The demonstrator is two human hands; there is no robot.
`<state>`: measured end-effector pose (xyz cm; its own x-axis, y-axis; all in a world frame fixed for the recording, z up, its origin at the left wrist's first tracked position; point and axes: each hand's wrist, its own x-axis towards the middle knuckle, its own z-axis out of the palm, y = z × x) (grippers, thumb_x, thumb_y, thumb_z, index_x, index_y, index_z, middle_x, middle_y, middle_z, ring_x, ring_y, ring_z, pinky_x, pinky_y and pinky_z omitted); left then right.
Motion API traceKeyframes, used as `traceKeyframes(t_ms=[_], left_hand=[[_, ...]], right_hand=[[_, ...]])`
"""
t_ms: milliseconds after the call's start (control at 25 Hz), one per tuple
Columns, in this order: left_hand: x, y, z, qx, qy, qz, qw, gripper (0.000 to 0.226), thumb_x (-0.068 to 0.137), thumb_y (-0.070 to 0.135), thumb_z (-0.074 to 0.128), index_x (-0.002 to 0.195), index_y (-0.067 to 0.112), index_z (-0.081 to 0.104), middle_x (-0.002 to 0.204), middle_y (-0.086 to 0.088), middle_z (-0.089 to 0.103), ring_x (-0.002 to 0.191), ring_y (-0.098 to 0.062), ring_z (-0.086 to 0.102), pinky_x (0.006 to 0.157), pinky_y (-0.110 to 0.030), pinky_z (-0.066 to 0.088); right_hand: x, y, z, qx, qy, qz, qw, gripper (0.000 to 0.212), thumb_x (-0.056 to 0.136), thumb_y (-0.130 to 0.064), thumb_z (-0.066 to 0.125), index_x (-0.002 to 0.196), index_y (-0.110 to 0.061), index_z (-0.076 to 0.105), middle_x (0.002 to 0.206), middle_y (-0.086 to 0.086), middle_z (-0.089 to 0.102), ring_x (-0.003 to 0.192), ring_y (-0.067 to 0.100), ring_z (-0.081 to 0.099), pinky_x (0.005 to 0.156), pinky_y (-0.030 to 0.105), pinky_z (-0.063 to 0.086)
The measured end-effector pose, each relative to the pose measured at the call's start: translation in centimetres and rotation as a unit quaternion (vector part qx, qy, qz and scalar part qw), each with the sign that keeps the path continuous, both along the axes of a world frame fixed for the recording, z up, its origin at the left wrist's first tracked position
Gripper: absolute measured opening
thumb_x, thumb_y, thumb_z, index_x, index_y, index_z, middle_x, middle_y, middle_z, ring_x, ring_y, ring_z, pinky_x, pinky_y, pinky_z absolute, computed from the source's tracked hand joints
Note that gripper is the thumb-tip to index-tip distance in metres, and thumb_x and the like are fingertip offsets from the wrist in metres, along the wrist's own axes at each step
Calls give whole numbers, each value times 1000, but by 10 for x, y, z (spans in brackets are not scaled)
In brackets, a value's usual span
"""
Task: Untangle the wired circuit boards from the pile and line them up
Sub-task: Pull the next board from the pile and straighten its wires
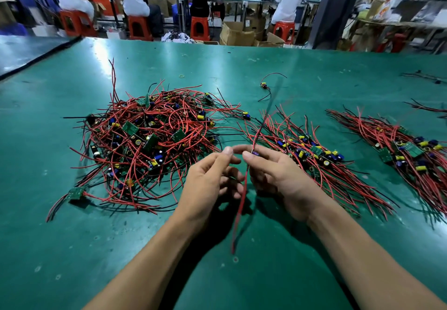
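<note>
A tangled pile of small green circuit boards [150, 135] with red and black wires lies on the green table mat [72, 249], left of centre. Two lined-up rows of boards lie to the right, a nearer row [312, 152] and a farther row [411, 150]. My right hand [278, 176] pinches one small board [255, 153] between thumb and fingers above the mat. Its wires run blurred up and back, and a red wire [242, 203] hangs down from it. My left hand [212, 176] is just left of it, its fingers curled, thumb tip close to the board; nothing shows in its grasp.
A single wired board [264, 85] lies alone behind the rows, and a small rubber band [181, 76] lies farther back. Loose black wires [423, 76] rest at the far right. Beyond the table edge, several people sit on orange stools [199, 28] among cardboard boxes [238, 34].
</note>
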<state>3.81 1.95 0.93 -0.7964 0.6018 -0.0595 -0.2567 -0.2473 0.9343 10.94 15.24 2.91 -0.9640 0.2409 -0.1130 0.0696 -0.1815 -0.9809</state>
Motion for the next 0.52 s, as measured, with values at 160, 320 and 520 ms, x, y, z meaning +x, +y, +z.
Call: traceKeyframes(t_ms=[160,320,520], left_hand=[[-4,-2,-3,6,-15,-66,998,35,78,38,72,94,7,74,81,-12,71,57,-19,68,51,-22,53],[-3,-1,-3,17,-21,-76,997,29,74,21,76,98,4,71,83,-14,73,57,-16,66,54,-21,51],[-6,-1,-3,2,-3,-85,996,20,78,15,73,96,8,73,78,-10,69,58,-14,62,57,-19,52]], right_hand=[[2,-2,0,-81,9,-18,997,34,80,-21,73,107,-1,67,88,19,68,60,20,67,50,26,54],[-1,0,1,1,-21,-34,999,39,86,-50,63,98,-15,75,56,-1,57,43,7,50,37,15,37],[-1,5,-4,47,-17,-36,998,33,101,-40,52,104,-19,77,49,-12,50,39,0,43,39,9,32]])
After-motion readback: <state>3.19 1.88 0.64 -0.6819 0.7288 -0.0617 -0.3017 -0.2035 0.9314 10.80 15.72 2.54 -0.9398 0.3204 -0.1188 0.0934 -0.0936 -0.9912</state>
